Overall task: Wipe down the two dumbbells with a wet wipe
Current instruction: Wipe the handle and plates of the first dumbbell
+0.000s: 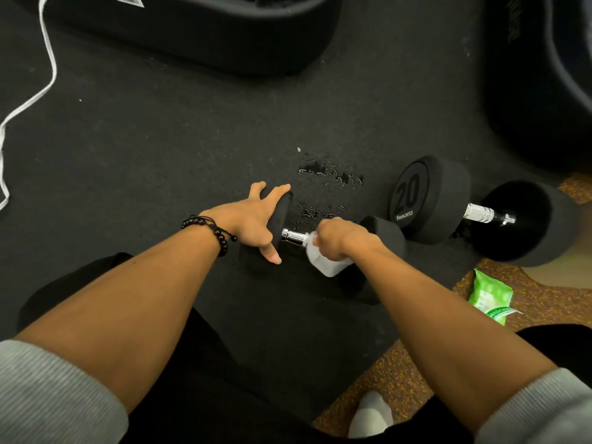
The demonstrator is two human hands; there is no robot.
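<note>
Two black dumbbells lie on the dark rubber floor. On the near dumbbell (389,233), my left hand (253,221) grips the left head with fingers spread over it. My right hand (339,237) is closed around its chrome handle (293,236) with a white wet wipe (326,262) wrapped under the palm. The far dumbbell (432,200), marked 20, rests to the right, untouched, its chrome handle showing between the heads.
A green pack of wipes (490,298) lies on the speckled orange floor at the right. A wet patch (330,177) glistens on the mat behind the near dumbbell. Black equipment bases (205,33) stand behind and at right. A white cord (28,97) trails at the left.
</note>
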